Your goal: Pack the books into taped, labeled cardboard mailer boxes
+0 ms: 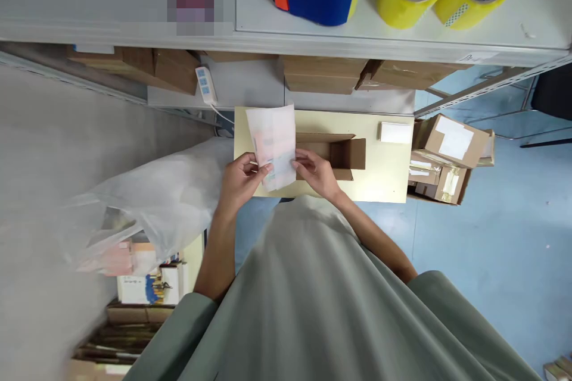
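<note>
Over the table (386,175), the packet (274,146) is pinched at seven o'clock by the left hand (241,183), thumb in front, fingers curled behind, and its four o'clock edge is gripped by the nearly closed right hand (319,175), presumably for steadiness; at three o'clock the box (331,155) is partly hidden, its flaps spread, likely for access from above

From my remote station I saw two round yellow tape rolls (449,1) on a flat grey shelf (540,12), a white rectangular power strip (206,86) and a crumpled translucent plastic bag (174,181).
</note>
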Available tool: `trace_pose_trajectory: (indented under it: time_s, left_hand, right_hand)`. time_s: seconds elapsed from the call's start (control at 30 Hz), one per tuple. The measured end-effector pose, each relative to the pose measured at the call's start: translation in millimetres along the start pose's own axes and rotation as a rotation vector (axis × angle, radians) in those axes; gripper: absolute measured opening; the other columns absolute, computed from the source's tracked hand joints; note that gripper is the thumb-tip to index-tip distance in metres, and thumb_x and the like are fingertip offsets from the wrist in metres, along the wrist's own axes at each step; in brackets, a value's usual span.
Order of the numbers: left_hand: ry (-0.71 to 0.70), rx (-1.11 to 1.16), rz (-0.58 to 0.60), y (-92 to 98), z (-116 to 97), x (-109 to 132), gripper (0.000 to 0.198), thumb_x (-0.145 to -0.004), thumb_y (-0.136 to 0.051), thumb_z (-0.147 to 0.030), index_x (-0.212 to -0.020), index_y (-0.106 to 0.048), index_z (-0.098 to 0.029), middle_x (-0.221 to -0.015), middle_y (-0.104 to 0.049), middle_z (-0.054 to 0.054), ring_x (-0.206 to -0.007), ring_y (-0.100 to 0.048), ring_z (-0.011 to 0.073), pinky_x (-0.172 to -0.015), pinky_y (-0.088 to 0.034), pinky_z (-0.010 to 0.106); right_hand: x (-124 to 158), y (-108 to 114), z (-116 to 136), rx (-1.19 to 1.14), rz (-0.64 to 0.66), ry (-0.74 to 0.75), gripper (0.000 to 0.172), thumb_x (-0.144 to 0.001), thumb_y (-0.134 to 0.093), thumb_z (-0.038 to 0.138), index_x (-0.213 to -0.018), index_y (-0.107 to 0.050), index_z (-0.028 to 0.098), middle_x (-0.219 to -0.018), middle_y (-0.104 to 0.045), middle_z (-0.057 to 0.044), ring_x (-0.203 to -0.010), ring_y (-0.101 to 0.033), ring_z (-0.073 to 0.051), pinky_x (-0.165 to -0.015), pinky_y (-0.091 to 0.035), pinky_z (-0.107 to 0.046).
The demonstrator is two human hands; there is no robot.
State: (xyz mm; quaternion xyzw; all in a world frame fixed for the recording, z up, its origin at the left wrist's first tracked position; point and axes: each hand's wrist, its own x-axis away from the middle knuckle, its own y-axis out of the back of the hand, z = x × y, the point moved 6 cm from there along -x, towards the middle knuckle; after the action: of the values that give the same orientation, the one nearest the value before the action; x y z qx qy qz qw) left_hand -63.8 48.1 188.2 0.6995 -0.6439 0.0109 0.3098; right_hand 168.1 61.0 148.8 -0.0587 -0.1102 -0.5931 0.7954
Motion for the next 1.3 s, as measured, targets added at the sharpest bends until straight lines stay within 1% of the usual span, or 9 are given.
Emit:
trace_pose_trajectory:
  time_s: [0.23, 0.4, 0.5, 0.57, 0.63, 0.77, 0.87, 1.0, 1.3]
  left_hand:
    - [-0.001, 0.004, 0.080, -46.0, -33.8, 3.5, 0.041, -0.082, -0.089, -0.057, -0.100, -0.075, -0.024, -0.088, -0.082, 0.005, -0.087, -0.081, 0.0279, -0.077, -0.066, 0.036]
    - [-0.084, -0.123, 0.069, -74.4, -49.8, 0.0, 0.034, -0.090, -0.084, -0.054, -0.100, -0.075, -0.023, -0.096, -0.081, 0.005, -0.092, -0.079, 0.0255, -0.084, -0.068, 0.035]
    - [-0.195, -0.273, -0.047, -80.5, -68.9, 5.3, 0.043, -0.095, -0.082, -0.052, -0.127, -0.074, -0.025, -0.123, -0.080, 0.007, -0.107, -0.078, 0.0269, -0.089, -0.068, 0.036]
    - [-0.311, -0.339, -0.200, -78.1, -88.5, 14.9, 0.063, -0.098, -0.080, -0.052, -0.154, -0.061, -0.030, -0.151, -0.070, 0.011, -0.122, -0.075, 0.0296, -0.094, -0.068, 0.040]
    - [-0.451, -0.393, -0.278, -79.6, -109.2, 26.9, 0.066, -0.103, -0.076, -0.049, -0.163, -0.053, -0.035, -0.165, -0.059, 0.011, -0.137, -0.069, 0.0323, -0.102, -0.066, 0.045]
    - [-0.636, -0.502, -0.033, -106.1, -129.6, 34.4, 0.039, -0.108, -0.068, -0.039, -0.147, -0.070, -0.037, -0.159, -0.067, 0.007, -0.153, -0.058, 0.0362, -0.123, -0.053, 0.056]
    - [-0.670, -0.557, 0.113, -122.9, -122.5, 21.3, 0.035, -0.110, -0.061, -0.029, -0.142, -0.075, -0.035, -0.152, -0.073, 0.007, -0.155, -0.054, 0.0366, -0.129, -0.045, 0.060]
    - [-0.627, -0.643, 0.135, -127.6, -98.6, -9.1, 0.040, -0.109, -0.053, -0.019, -0.138, -0.079, -0.029, -0.133, -0.080, 0.011, -0.139, -0.064, 0.0359, -0.124, -0.047, 0.059]
    - [-0.377, -0.680, 0.212, -136.4, -37.5, -47.9, 0.037, -0.108, -0.058, -0.021, -0.141, -0.076, -0.023, -0.138, -0.080, 0.011, -0.124, -0.074, 0.0339, -0.112, -0.058, 0.048]
  right_hand:
    - [9.5, 44.5, -16.4, -0.131, -0.105, -0.040, 0.061, -0.094, -0.082, 0.073, -0.134, -0.076, 0.027, -0.127, -0.084, -0.008, -0.109, -0.082, -0.025, -0.103, -0.071, -0.045]
    - [14.2, 79.4, -20.3, -0.143, -0.147, -0.036, 0.059, -0.094, -0.079, 0.076, -0.126, -0.074, 0.027, -0.118, -0.082, -0.007, -0.100, -0.080, -0.022, -0.093, -0.071, -0.040]
    - [21.6, 93.9, -12.6, -0.090, -0.142, -0.008, 0.047, -0.099, -0.076, 0.070, -0.119, -0.075, 0.027, -0.113, -0.082, -0.005, -0.097, -0.079, -0.022, -0.087, -0.071, -0.038]
    - [27.6, 103.6, -4.1, 0.048, -0.160, 0.023, 0.036, -0.104, -0.072, 0.061, -0.116, -0.075, 0.027, -0.112, -0.080, -0.005, -0.096, -0.077, -0.022, -0.086, -0.069, -0.038]
    - [32.6, 112.6, 5.5, 0.241, -0.185, 0.059, 0.028, -0.107, -0.067, 0.052, -0.117, -0.076, 0.028, -0.114, -0.078, -0.005, -0.095, -0.075, -0.023, -0.085, -0.067, -0.037]
    - [33.5, 120.3, 21.9, 0.538, -0.145, 0.157, 0.027, -0.111, -0.057, 0.033, -0.127, -0.078, 0.028, -0.126, -0.075, -0.008, -0.106, -0.073, -0.027, -0.092, -0.065, -0.040]
    - [24.8, 119.2, 30.2, 0.686, -0.078, 0.248, 0.036, -0.111, -0.052, 0.022, -0.134, -0.078, 0.028, -0.128, -0.073, -0.009, -0.118, -0.069, -0.030, -0.105, -0.061, -0.046]
    - [5.1, 117.0, 31.4, 0.818, -0.026, 0.292, 0.041, -0.111, -0.049, 0.016, -0.136, -0.079, 0.027, -0.130, -0.073, -0.011, -0.119, -0.067, -0.032, -0.108, -0.057, -0.049]
    - [-23.7, 101.9, -0.4, 1.008, 0.110, 0.103, 0.042, -0.109, -0.053, 0.010, -0.137, -0.080, 0.024, -0.139, -0.077, -0.012, -0.122, -0.072, -0.031, -0.108, -0.061, -0.045]
